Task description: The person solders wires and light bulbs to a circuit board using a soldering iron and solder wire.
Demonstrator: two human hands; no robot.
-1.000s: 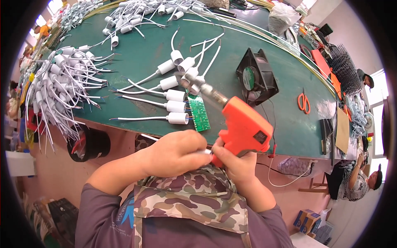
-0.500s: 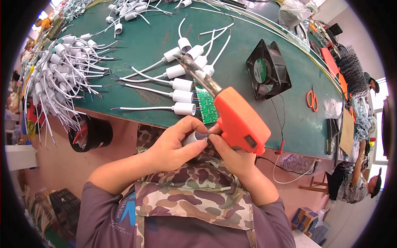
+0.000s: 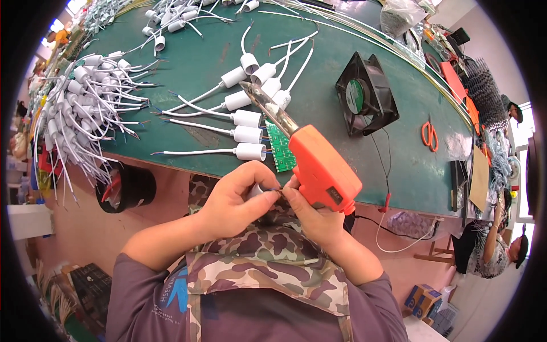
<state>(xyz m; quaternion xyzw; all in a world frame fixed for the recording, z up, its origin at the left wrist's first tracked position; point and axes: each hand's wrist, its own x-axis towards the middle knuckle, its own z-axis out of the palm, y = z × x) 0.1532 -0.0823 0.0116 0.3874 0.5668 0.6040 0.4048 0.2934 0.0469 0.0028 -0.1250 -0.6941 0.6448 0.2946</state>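
Observation:
Close in front of my body, my left hand (image 3: pixel 236 199) is closed around a white cylindrical lamp socket (image 3: pixel 254 192), mostly hidden by the fingers, with thin wires at the fingertips. My right hand (image 3: pixel 318 221) grips an orange soldering gun (image 3: pixel 326 166), its metal tip pointing up and left over the bench. The right thumb and forefinger also meet at the wire ends beside the left fingertips. Just beyond, a green circuit board panel (image 3: pixel 281 153) lies at the bench edge. White corded lamp sockets (image 3: pixel 249 151) lie along its left side, wires reaching the board.
A large heap of white corded sockets (image 3: pixel 77 108) covers the bench's left end. A black fan (image 3: pixel 367 94) stands right of the board, with orange scissors (image 3: pixel 429 135) farther right. Below the bench is a black bin (image 3: pixel 137 185). Another person (image 3: pixel 496 251) is at far right.
Both hands have shifted slightly left, and the soldering gun has moved a little left and down with the right hand. The left fingers have closed further over the socket.

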